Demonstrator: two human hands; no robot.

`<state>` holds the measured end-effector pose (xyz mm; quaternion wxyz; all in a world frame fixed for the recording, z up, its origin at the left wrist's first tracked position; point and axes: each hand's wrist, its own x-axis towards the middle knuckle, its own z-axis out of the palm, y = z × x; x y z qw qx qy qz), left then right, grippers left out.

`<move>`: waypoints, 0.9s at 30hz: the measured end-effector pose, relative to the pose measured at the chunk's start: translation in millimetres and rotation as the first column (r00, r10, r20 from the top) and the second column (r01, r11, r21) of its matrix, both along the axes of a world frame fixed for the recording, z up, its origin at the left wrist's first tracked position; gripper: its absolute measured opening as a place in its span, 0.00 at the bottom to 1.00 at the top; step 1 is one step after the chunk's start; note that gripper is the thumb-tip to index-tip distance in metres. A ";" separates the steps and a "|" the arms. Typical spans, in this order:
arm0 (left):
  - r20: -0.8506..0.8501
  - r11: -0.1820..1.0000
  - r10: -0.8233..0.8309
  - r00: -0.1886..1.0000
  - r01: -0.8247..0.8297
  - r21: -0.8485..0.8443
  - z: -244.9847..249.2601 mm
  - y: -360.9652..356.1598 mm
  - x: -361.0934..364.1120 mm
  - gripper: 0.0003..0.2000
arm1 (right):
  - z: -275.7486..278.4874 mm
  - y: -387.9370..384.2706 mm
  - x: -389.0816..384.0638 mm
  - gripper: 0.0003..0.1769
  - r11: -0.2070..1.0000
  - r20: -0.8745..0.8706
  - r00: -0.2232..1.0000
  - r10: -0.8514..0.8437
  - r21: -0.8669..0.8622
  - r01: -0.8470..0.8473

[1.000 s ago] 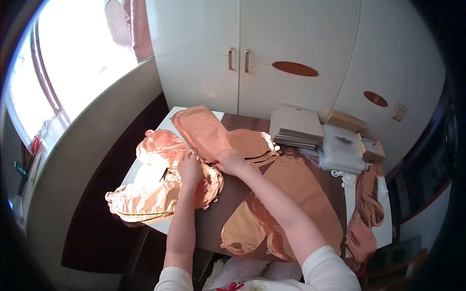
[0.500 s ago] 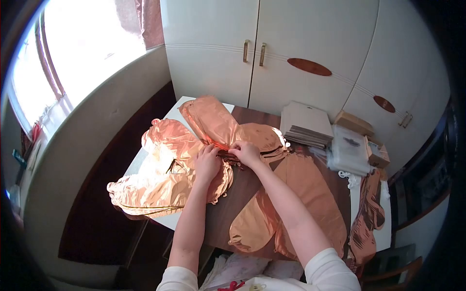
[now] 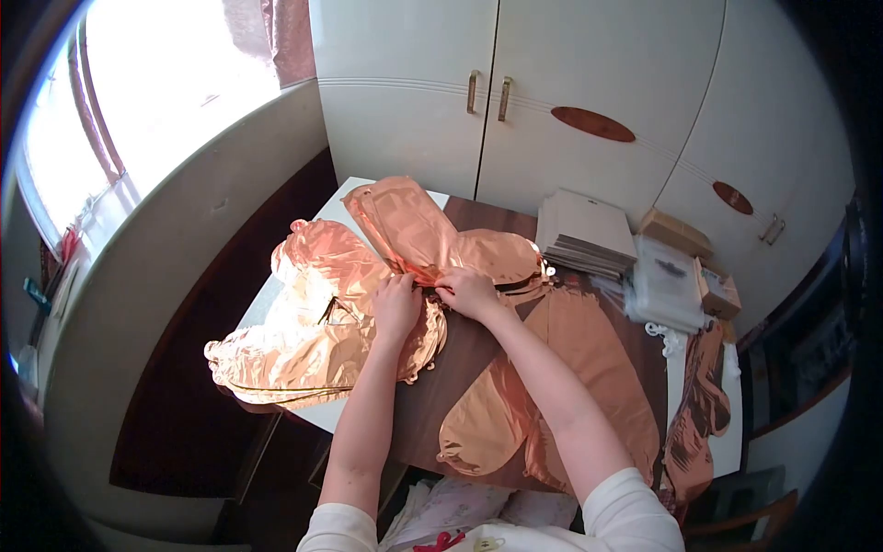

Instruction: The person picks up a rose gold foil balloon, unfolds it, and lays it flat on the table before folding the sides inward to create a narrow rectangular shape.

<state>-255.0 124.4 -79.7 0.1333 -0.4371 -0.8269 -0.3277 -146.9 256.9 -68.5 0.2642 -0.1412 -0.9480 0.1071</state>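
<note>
A flat copper-coloured foil balloon [image 3: 405, 221] lies at the far middle of the table, its near end gathered between my two hands. My left hand [image 3: 395, 302] is closed on the left of the gathered foil. Just to its right, my right hand [image 3: 467, 292] pinches the same foil with thumb and fingers. A heap of shiny foil balloons [image 3: 303, 350] spreads out left of my left hand. Beneath and beside my right forearm lie more flat foil balloons [image 3: 598, 368]. Both sets of fingertips partly hide the gathered foil.
A stack of grey cardboard sheets [image 3: 585, 235] stands at the back right. Beside it are clear plastic bags [image 3: 667, 285] and a small cardboard box [image 3: 718, 291]. A folded copper foil strip [image 3: 697, 414] hangs over the right edge. White cabinets [image 3: 395, 129] close off the back.
Both hands stay at the gathered foil and have drawn slightly closer together. Dark foil ends that showed below the fingers are now mostly hidden. The view has shifted a little.
</note>
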 end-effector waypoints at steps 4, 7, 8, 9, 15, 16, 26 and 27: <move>-0.020 1.000 0.007 1.000 -0.007 -0.013 8.8 -3.3 4.1 0.14 | -2.5 4.3 -6.0 0.09 0.998 0.077 0.995 -0.064 0.011 0.063; 0.061 0.996 -0.015 0.998 0.020 -0.083 12.8 -3.6 3.0 0.16 | 3.0 5.4 -6.0 0.10 0.978 0.092 0.988 -0.127 -0.154 0.140; 0.047 0.996 -0.030 0.998 0.033 -0.082 12.0 -2.9 2.9 0.16 | 4.6 5.8 -5.7 0.10 0.963 0.087 0.985 -0.147 -0.214 0.162; 0.032 0.995 -0.045 0.998 0.047 -0.082 10.7 -2.9 2.6 0.17 | 6.0 5.6 -5.8 0.11 0.944 0.083 0.983 -0.166 -0.275 0.183; -0.065 0.996 -0.058 0.996 0.053 -0.072 8.6 -3.1 4.1 0.17 | 6.3 11.6 -9.3 0.15 0.871 0.051 0.976 -0.213 -0.443 0.214; -0.065 0.996 -0.061 0.996 0.056 -0.074 8.5 -3.0 3.8 0.17 | 6.6 11.8 -9.4 0.15 0.865 0.045 0.975 -0.219 -0.454 0.216; -0.058 0.989 -0.118 0.991 0.112 -0.095 26.4 -7.2 15.9 0.16 | 7.7 12.0 -10.2 0.16 0.814 0.057 0.977 -0.208 -0.543 0.205; -0.056 0.982 -0.124 0.991 0.114 -0.147 21.0 -5.8 13.0 0.16 | 7.4 12.5 -10.1 0.16 0.804 0.061 0.978 -0.200 -0.560 0.199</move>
